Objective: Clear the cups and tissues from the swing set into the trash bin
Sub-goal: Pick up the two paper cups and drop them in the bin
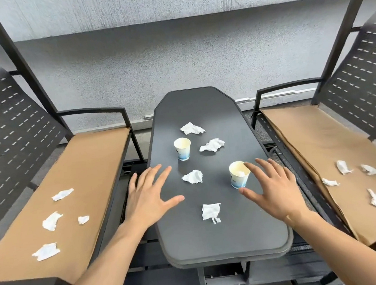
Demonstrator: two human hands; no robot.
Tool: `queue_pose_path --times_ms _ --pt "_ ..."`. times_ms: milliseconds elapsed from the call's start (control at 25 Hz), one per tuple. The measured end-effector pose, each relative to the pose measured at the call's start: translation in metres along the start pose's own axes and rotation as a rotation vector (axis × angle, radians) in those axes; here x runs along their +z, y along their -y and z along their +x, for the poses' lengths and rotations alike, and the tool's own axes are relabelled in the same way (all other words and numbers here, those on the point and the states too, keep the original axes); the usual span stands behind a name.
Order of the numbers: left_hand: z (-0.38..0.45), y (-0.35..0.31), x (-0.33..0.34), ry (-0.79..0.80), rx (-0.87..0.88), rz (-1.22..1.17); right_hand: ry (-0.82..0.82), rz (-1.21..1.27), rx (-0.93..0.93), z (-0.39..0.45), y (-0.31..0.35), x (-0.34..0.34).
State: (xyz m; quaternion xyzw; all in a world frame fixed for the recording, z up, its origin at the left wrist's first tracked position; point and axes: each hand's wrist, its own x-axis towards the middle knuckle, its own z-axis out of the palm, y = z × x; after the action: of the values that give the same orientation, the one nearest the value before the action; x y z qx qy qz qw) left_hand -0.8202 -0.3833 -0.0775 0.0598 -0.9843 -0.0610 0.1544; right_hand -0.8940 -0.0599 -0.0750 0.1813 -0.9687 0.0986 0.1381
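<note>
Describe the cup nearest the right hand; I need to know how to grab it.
The near cup is a small white paper cup with a blue band and print low on its wall. It stands upright and open on the dark table, its inside pale and yellowish. The right hand is spread beside it, forefinger at the rim, thumb near the base, not yet closed. Contact is unclear.

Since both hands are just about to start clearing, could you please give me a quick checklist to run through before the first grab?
1. Right hand open and lined up with the near cup: ok, fingers spread around it, not closed.
2. Left hand free: ok, open and holding nothing.
3. Far cup upright and unobstructed: ok.
4. Cups empty: cannot tell; insides look stained.
5. Tissues on the table, left seat and right seat within view: ok, four on each.
6. Trash bin located: not ok, none in view.
</note>
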Motion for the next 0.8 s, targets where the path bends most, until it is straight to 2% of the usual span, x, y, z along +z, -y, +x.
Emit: queue_pose_path --times_ms 160,480,680,800 --pt "0.037 0.021 0.026 -0.001 -0.042 -0.122 0.044 0.011 0.065 0.02 0.008 0.02" --pt "0.093 0.031 0.055 0.001 -0.099 -0.16 0.113 0.03 0.105 0.07 -0.004 0.049" --pt "0.143 0.017 0.076 0.076 -0.205 -0.21 0.288 0.032 0.101 0.101 -0.022 0.067" --pt "0.178 0.012 0.096 0.15 -0.313 -0.283 0.386 0.005 0.021 0.115 -0.029 0.079"
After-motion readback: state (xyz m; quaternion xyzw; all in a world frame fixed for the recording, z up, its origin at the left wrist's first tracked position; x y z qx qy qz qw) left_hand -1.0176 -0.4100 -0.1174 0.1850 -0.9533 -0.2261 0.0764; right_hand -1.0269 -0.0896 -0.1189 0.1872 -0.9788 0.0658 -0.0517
